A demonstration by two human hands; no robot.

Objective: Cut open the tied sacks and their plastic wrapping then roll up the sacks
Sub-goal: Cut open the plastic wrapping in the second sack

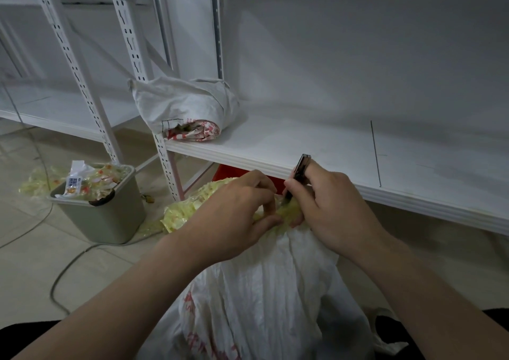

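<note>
Person low on the floor, facing a white shelf. Both bare forearms reach forward.

Sack: white woven, red print, crumpled. It stands between the arms, in front of the person and below the shelf edge. Neck bunched at the top and bound in yellowish plastic wrap; more of that wrap bulges out to the left of the neck.

Left hand: on the neck from the left, fingers curled, thumb and fingertips pinching the wrap.

Right hand: fist closed round a dark knife. Handle end sticks up above the knuckles, in front of the shelf edge. Tip points down into the wrap, just beside the left fingertips. Blade too small to make out.

Roll: a second white sack, rolled up, red print showing at its near end. Lies at the left end of the shelf, beside a slotted post, well apart from the hands.

Bin: grey-green, on the floor left of the sack, stuffed past the rim with yellowish scraps; more lie on the floor behind it. Grey cable loops over the tiles in front of the bin.

Something red under the shelf, behind the hands; cannot tell what.
</note>
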